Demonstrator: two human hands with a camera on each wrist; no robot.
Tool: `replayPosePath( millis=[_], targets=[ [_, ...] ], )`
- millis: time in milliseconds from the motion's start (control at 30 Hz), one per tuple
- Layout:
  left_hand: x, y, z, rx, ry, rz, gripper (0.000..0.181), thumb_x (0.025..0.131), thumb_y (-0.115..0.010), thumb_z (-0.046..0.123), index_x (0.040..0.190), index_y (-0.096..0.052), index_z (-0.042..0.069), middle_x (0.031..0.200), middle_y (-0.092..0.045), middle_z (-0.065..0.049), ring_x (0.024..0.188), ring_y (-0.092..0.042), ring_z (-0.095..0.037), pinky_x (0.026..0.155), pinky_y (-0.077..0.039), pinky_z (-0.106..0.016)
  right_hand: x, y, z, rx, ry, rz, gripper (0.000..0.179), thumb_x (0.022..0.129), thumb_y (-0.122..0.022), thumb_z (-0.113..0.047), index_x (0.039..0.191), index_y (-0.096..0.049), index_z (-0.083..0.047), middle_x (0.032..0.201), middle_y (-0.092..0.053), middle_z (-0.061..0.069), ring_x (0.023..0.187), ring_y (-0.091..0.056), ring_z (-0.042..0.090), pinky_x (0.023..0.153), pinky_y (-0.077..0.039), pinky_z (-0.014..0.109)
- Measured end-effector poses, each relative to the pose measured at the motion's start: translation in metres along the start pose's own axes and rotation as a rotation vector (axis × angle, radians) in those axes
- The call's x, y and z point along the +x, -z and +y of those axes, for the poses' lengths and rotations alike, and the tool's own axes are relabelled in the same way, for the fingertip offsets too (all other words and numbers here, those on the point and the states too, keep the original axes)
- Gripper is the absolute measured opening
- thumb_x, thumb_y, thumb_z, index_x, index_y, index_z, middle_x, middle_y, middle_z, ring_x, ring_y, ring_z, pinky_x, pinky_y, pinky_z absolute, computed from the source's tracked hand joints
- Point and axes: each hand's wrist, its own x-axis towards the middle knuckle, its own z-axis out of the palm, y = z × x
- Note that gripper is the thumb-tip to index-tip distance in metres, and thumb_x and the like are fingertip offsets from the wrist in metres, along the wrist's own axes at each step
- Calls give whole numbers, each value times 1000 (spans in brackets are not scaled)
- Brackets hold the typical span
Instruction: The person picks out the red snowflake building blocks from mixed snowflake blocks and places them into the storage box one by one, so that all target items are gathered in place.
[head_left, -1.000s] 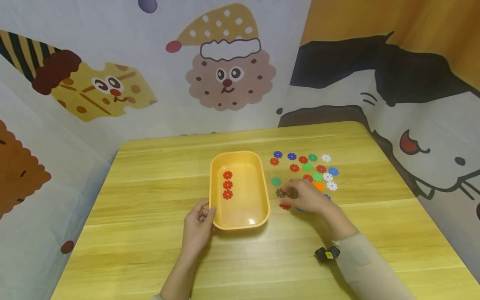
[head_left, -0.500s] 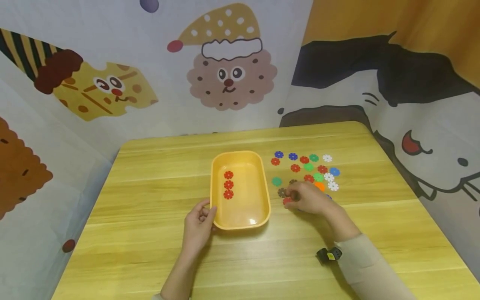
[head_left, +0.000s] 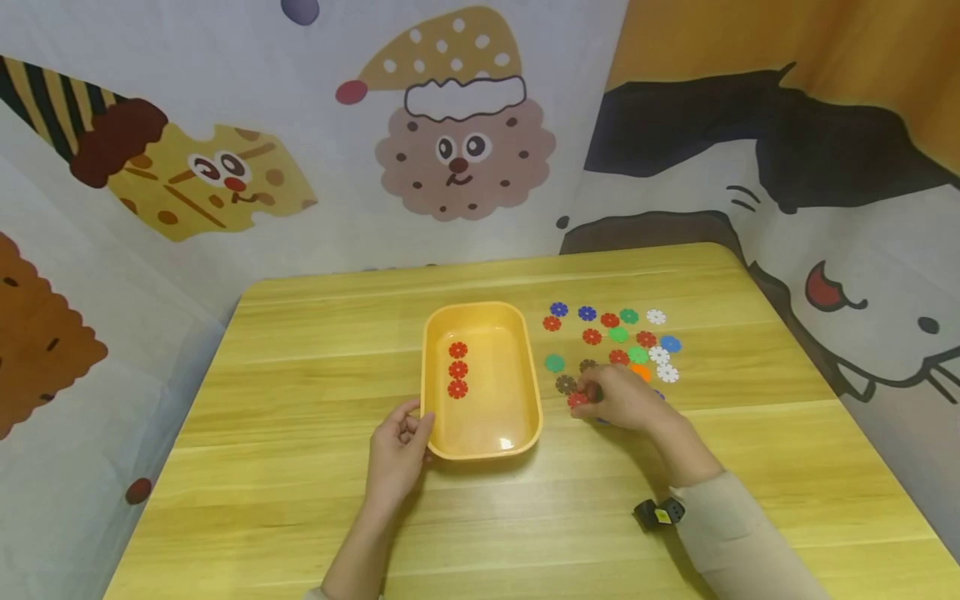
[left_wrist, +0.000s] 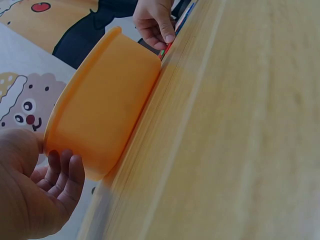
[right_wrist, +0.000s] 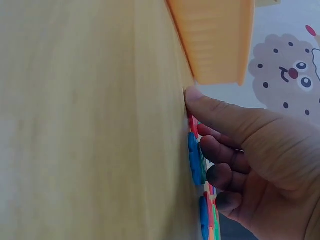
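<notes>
At the left long side of a yellow-orange plastic tray (head_left: 498, 408), my left hand (head_left: 396, 450) holds the rim, its thumb at the edge and fingers curled against the outer wall. Three red snowflake discs (head_left: 457, 369) lie in a column inside. Right of the tray, my right hand (head_left: 624, 398) pinches a red snowflake disc (head_left: 577, 400) low at the tabletop. The right wrist view shows the thumb at the near edge of this disc (right_wrist: 193, 126), beside a blue disc (right_wrist: 194, 157). Two brown discs (head_left: 566, 384) lie just beyond the fingertips.
Snowflake discs in several colours spread over the table (head_left: 285, 467) right of the tray, among them a green one (head_left: 554, 363), an orange one (head_left: 640, 372) and white ones (head_left: 667, 372). A black device (head_left: 658, 514) is at the right wrist. A cartoon-printed curtain (head_left: 337, 225) hangs behind.
My right hand has come from beside the brown disc down to the red disc, which has shifted slightly away from the near edge. The left hand and tray stay put.
</notes>
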Motion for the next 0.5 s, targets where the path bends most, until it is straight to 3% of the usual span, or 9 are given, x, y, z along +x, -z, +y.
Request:
replayPosePath(
  millis=[300,500],
  targets=[
    [-1,-1,2,4,-7,-3,38,101,-63,8,136,-56,-5,85,-63,-20,57,-58,-14,51,-58,-29,0,0,-3,41,24,-14,26,82,-85,-19,96,-67,-8,85,-61,-1,78,-56,17,71,-54,32],
    [-9,1,20,-3,3,-4,38,100,-63,7,135,-57,-6,85,-63,-22,59,-59,-17,54,-59,-29,0,-2,-3,28,-1,-10,29,82,-86,-21,98,-64,-13,94,-62,-2,87,-57,19,77,-53,36]
  ],
)
